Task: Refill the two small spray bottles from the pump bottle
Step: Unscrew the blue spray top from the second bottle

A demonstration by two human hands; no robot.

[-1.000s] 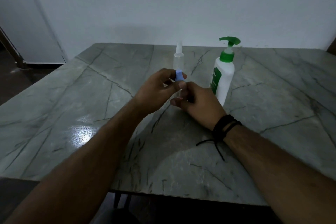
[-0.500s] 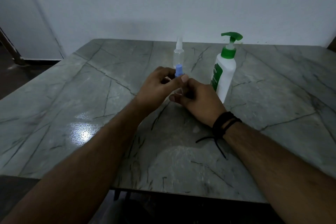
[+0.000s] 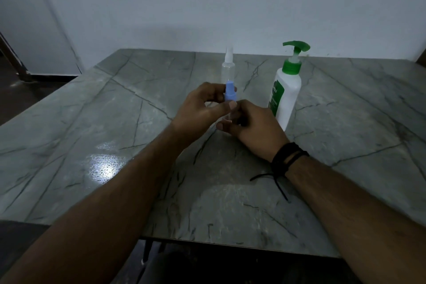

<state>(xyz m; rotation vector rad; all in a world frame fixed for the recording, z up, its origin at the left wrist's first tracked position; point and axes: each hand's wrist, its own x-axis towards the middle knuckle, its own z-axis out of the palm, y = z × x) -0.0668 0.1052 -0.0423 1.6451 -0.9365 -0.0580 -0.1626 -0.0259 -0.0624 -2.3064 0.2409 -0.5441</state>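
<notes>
We pinch the blue spray head (image 3: 230,92) with our left hand (image 3: 202,110), while our right hand (image 3: 253,129) curls round what seems to be the small clear bottle beneath it, mostly hidden in the dim light. A second clear spray bottle (image 3: 228,69) stands just behind on the marble table (image 3: 115,122); the pump bottle (image 3: 285,90) stands beside our right hand.

Pump bottle (image 3: 285,97) beside right hand (image 3: 251,129).
</notes>
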